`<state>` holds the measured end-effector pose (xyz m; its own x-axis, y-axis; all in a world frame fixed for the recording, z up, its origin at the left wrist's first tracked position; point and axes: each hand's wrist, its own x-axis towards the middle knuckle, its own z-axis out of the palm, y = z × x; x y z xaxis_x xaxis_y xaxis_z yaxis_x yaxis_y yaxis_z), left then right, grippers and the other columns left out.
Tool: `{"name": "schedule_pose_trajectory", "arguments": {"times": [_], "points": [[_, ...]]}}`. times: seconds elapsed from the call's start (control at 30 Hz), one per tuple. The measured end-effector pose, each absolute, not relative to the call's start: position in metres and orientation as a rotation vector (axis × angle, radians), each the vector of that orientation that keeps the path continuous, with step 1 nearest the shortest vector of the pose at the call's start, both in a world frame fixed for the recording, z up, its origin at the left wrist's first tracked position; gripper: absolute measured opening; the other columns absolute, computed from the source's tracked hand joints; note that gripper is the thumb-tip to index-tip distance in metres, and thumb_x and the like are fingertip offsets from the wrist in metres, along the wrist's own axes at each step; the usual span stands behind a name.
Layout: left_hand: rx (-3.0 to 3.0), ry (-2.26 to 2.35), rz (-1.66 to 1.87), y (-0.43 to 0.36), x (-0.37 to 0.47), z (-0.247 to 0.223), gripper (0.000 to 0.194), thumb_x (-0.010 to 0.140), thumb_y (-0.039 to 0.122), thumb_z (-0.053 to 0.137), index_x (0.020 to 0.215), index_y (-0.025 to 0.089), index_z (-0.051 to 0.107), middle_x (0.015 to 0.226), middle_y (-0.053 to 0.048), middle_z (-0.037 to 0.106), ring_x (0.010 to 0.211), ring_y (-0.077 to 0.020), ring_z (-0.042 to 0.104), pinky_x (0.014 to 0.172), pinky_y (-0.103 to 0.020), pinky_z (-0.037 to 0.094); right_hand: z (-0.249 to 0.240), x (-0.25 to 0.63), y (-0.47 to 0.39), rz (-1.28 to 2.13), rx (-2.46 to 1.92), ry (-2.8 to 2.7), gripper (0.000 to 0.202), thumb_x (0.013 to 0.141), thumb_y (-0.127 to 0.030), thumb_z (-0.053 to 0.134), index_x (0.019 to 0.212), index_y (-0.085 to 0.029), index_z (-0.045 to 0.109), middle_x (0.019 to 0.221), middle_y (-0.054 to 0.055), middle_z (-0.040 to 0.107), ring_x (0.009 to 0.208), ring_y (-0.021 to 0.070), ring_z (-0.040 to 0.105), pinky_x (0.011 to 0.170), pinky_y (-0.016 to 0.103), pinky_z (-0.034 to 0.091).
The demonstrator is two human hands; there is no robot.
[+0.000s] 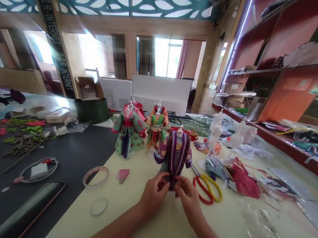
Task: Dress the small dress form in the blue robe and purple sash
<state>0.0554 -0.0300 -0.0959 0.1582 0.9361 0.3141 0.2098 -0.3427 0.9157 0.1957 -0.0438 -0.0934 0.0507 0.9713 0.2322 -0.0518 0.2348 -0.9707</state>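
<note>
A small mannequin (181, 128) stands upright in front of me, dressed in a purple patterned robe (163, 152). Down its front hangs a dark purple striped sash (182, 151) whose two bands come together low down. My left hand (155, 189) pinches the lower end of this sash from the left. From the right, my right hand (187, 193) pinches the same end, its fingertips close to the left ones. Behind stand other dressed mannequins, one in a green flowered robe (123, 129) and one in a green and orange robe (157, 129).
Red-and-yellow-handled scissors (208, 188) lie right of my right hand. Tape rolls (96, 176) and a pink fabric scrap (122, 175) lie to the left. Bare white mannequins (215, 132) and fabric scraps (243, 178) are at the right. A phone (29, 211) rests on the dark mat.
</note>
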Motion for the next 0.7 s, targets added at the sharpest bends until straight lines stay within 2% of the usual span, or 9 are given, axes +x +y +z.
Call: {"name": "schedule_pose_trajectory", "arguments": {"times": [0.17,0.33,0.7], "points": [[1.666,1.124,1.277,-0.031,0.053,-0.097,0.026,0.080,0.030,0.051,0.099,0.013,0.057,0.066,-0.001,0.056,0.057,-0.0124,0.050,0.054,-0.021,0.039,-0.093,0.197,-0.044,1.009,-1.036,-1.194,0.028,0.069,-0.037,0.061,0.085,-0.016,0.057,0.061,0.000,0.053,0.054,0.0124,0.047,0.052,0.026,0.039],[1.599,1.131,1.457,-0.036,0.050,-0.072,0.024,0.080,0.034,0.051,0.085,0.012,0.060,0.062,-0.002,0.055,0.054,-0.0113,0.047,0.051,-0.020,0.039,-0.078,0.204,-0.048,0.888,-1.036,-1.153,0.026,0.071,-0.040,0.061,0.082,-0.016,0.059,0.063,0.002,0.056,0.057,0.0134,0.049,0.054,0.026,0.041],[1.536,1.092,1.798,-0.014,0.049,0.020,0.022,0.077,0.033,0.058,0.083,0.012,0.063,0.071,-0.004,0.062,0.063,-0.0133,0.056,0.058,-0.020,0.044,0.012,0.212,-0.037,0.599,-0.988,-1.125,0.021,0.071,-0.036,0.061,0.079,-0.016,0.062,0.070,0.003,0.061,0.064,0.0144,0.055,0.059,0.026,0.046]]}}
